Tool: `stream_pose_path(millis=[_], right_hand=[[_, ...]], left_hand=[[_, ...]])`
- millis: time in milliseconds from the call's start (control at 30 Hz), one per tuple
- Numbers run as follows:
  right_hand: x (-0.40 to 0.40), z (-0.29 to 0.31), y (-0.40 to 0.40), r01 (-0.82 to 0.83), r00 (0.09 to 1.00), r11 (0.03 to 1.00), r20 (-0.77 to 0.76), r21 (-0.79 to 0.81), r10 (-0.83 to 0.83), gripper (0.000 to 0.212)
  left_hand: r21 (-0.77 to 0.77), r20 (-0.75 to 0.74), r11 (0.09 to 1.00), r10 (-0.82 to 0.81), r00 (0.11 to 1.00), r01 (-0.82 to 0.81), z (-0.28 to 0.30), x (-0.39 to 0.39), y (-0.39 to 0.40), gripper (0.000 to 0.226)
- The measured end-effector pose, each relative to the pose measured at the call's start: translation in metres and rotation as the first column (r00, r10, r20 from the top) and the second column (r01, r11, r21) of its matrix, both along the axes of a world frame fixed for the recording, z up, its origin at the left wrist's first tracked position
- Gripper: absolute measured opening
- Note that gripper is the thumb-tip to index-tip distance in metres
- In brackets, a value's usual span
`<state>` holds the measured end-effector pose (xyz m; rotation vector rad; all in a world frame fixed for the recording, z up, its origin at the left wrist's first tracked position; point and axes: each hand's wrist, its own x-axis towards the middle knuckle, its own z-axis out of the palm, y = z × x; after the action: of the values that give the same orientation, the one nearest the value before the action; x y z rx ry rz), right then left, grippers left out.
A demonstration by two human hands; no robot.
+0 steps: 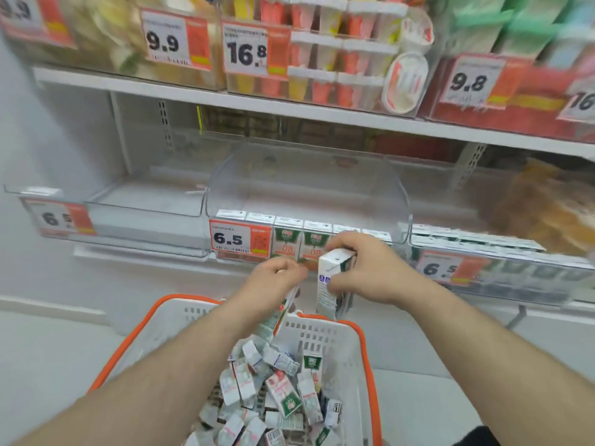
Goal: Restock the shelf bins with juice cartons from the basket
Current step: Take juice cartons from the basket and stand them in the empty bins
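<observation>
A white basket with an orange rim sits below me, full of small white and green juice cartons. My right hand grips an upright juice carton just in front of the middle clear shelf bin. My left hand holds another carton tilted down over the basket's far edge. A row of cartons stands at the front of the middle bin, behind a 6.5 price tag.
To the left is a clear bin with a 6.5 tag and no cartons visible. The right bin holds lying cartons. The shelf above carries other packaged goods with price tags. A white shelf base lies behind the basket.
</observation>
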<state>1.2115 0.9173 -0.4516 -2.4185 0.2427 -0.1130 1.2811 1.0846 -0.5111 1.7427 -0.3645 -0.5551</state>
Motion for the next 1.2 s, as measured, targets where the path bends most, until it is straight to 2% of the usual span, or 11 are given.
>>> stream_pose_path(millis=[200, 300, 400, 500, 600, 767, 833, 933, 1000, 1100, 1200], right_hand=[[-0.012, 0.009, -0.035, 0.197, 0.913, 0.908, 0.268, 0.369, -0.307, 0.041], [-0.023, 0.012, -0.057, 0.234, 0.838, 0.850, 0.346, 0.471, -0.422, 0.030], [-0.031, 0.009, -0.078, 0.304, 0.762, 0.783, 0.355, 0.543, -0.542, 0.033], [-0.043, 0.004, -0.097, 0.347, 0.724, 0.738, 0.335, 0.578, -0.603, 0.033], [-0.063, 0.003, -0.122, 0.402, 0.702, 0.683, 0.274, 0.610, -0.658, 0.034], [-0.096, 0.006, -0.163, 0.550, 0.615, 0.631, 0.245, 0.547, -0.749, 0.027], [-0.104, 0.009, -0.179, 0.563, 0.518, 0.577, 0.291, 0.592, -0.805, 0.021], [-0.114, 0.016, -0.209, 0.635, 0.287, 0.497, 0.417, 0.592, -0.863, 0.027], [-0.116, 0.016, -0.231, 0.723, 0.211, 0.465, 0.478, 0.510, -0.853, 0.039], [-0.112, 0.009, -0.257, 0.854, 0.222, 0.438, 0.565, 0.280, -0.794, 0.053], [-0.104, 0.000, -0.273, 0.877, 0.318, 0.467, 0.598, 0.108, -0.736, 0.054]], left_hand=[[0.162, 0.301, 0.975, -0.196, 0.933, 0.153, 0.032, -0.009, -0.042, 0.027], [0.221, 0.404, 0.957, -0.264, 0.876, 0.187, 0.044, -0.018, -0.070, 0.016], [0.266, 0.505, 0.940, -0.326, 0.799, 0.216, 0.053, -0.026, -0.100, 0.028], [0.333, 0.651, 0.937, -0.310, 0.692, 0.106, 0.054, -0.033, -0.130, 0.051], [0.268, 0.670, 0.959, -0.252, 0.698, 0.089, 0.050, -0.050, -0.158, 0.045], [0.122, 0.597, 0.976, -0.219, 0.772, 0.182, 0.048, -0.085, -0.205, 0.027], [0.136, 0.612, 0.968, -0.249, 0.750, 0.211, 0.048, -0.090, -0.220, 0.023], [0.278, 0.650, 0.935, -0.353, 0.672, 0.223, 0.042, -0.091, -0.235, 0.065], [0.425, 0.659, 0.890, -0.428, 0.619, 0.164, 0.039, -0.090, -0.241, 0.079], [0.486, 0.671, 0.868, -0.449, 0.590, 0.108, 0.037, -0.092, -0.245, 0.082], [0.500, 0.673, 0.863, -0.438, 0.596, 0.069, 0.036, -0.089, -0.247, 0.080]])
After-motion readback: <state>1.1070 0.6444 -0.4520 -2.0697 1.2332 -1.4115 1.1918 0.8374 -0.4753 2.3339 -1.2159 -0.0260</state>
